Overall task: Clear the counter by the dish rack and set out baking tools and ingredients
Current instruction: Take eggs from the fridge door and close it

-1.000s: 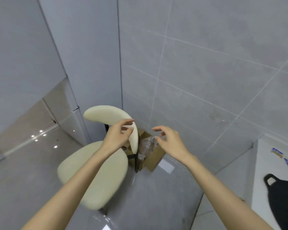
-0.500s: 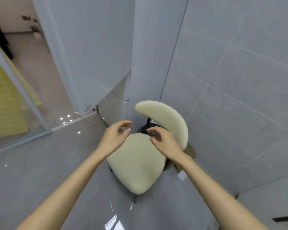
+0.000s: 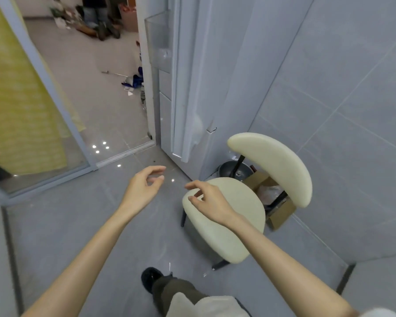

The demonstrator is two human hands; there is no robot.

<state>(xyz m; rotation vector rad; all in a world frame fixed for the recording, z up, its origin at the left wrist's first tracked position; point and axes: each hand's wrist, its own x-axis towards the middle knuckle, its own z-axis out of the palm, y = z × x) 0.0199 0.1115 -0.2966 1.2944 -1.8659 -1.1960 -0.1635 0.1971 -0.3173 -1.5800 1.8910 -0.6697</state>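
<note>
Both my hands hang in front of me over the grey floor and hold nothing. My left hand [image 3: 144,188] has loosely curled fingers above the bare tiles. My right hand [image 3: 209,201] is also relaxed and hovers over the front of a cream chair's seat [image 3: 236,227] without touching it. No counter, dish rack, baking tool or ingredient is in view. Behind the chair a dark pan [image 3: 228,170] lies on the floor beside an open cardboard box [image 3: 280,215].
The cream chair's backrest [image 3: 277,165] stands near the grey tiled wall. A tall grey cabinet [image 3: 188,83] stands left of it, beside a doorway into a cluttered room [image 3: 96,26]. A glass panel with a yellow curtain [image 3: 16,92] is at left. My shoe [image 3: 150,277] is below.
The view has swung left: the chair has shifted from centre to the right and the doorway has come into sight. My left hand, by the backrest a second ago, is now clear of the chair.
</note>
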